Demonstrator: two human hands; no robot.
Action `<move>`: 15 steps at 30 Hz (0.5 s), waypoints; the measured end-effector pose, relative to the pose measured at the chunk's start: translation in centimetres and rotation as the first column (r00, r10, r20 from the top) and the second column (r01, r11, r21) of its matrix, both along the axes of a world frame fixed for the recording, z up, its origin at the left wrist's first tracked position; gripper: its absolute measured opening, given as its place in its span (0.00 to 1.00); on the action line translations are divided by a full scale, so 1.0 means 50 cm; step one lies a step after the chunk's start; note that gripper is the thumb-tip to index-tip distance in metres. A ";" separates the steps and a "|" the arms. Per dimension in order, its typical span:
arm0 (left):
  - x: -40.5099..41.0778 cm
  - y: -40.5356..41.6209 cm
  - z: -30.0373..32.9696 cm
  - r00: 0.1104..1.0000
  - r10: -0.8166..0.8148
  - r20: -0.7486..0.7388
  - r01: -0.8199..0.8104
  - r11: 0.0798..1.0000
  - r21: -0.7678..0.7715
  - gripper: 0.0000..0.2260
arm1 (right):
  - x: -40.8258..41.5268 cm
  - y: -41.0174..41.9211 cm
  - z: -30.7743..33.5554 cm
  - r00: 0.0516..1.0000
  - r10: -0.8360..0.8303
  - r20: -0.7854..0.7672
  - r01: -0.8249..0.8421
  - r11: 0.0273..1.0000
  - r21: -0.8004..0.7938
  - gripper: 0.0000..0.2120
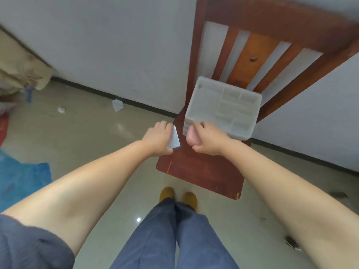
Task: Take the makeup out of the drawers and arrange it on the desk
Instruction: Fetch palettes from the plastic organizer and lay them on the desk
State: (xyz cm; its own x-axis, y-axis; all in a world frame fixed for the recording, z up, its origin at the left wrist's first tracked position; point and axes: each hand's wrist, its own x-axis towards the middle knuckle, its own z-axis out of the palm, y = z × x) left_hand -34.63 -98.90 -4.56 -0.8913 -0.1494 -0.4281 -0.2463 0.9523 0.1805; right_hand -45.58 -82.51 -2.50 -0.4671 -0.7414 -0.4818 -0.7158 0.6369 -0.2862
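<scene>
— Legs (167,235) in blue trousers fill the nearest part of the view, with two yellow-brown shoes (177,197) side by side on the pale glossy floor (93,156). What lies past them?

— A red-brown wooden chair (202,171), its seat just beyond the shoes and its slatted back against the white wall (116,45). Both bare forearms reach out over the front part of the seat.

— And the left hand (158,139)?

— It sits at the seat's left edge, fingers curled, gripping a small flat white piece (174,139) that tilts on its edge. It could be a drawer or a little card; the blur hides which.

— The right hand (204,138)?

— Just beside the left, fingers curled against the front of the white plastic organizer (223,109). Whether it has hold of a drawer front or only touches it, I cannot tell, since the fingertips are hidden behind the hand.

— Where does that organizer stand?

— On the rear of the seat, touching the chair back. Its top is split into several open compartments, and stacked drawers show on the face toward the hands. No makeup can be made out in them.

— Anything off to the side?

— Blue plastic sheet (21,179) at the near left, scraps of white paper (117,104) on the floor near the dark skirting, and a beige bundle of cloth (23,72) in the far left corner.
</scene>
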 end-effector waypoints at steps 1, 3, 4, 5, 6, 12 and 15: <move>0.023 -0.014 0.024 0.999 0.044 -0.021 -0.044 0.999 -0.013 0.30 | 0.007 -0.027 0.024 0.997 0.062 -0.045 -0.063 0.998 -0.027 0.40; 0.074 -0.038 0.063 0.990 0.137 -0.042 -0.139 0.989 -0.048 0.29 | 0.027 -0.080 0.061 0.973 0.187 -0.139 -0.195 0.979 -0.052 0.41; 0.103 -0.047 0.080 0.981 0.187 -0.049 -0.191 0.979 -0.071 0.29 | 0.041 -0.105 0.077 0.950 0.252 -0.182 -0.266 0.963 -0.054 0.41; 0.135 -0.053 0.096 0.968 0.245 -0.057 -0.249 0.964 -0.090 0.29 | 0.056 -0.127 0.091 0.921 0.321 -0.219 -0.340 0.939 -0.053 0.41; 0.169 -0.055 0.109 0.948 0.312 -0.063 -0.317 0.943 -0.101 0.30 | 0.073 -0.147 0.103 0.887 0.390 -0.248 -0.414 0.909 -0.051 0.41; 0.419 0.003 0.168 0.731 0.673 -0.114 -0.683 0.723 -0.106 0.27 | 0.219 -0.210 0.152 0.596 0.705 -0.384 -0.759 0.651 0.018 0.43; 0.565 0.062 0.194 0.559 0.818 -0.136 -0.829 0.551 -0.091 0.25 | 0.331 -0.230 0.172 0.445 0.807 -0.387 -0.862 0.503 0.058 0.42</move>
State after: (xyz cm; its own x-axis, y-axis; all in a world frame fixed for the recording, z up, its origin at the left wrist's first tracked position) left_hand -6.36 -95.78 5.14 -0.3743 -0.8815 -0.2878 -0.9273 0.3531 0.1246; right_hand -29.05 -94.01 6.09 0.3153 -0.8986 -0.3051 -0.9369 -0.3460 0.0509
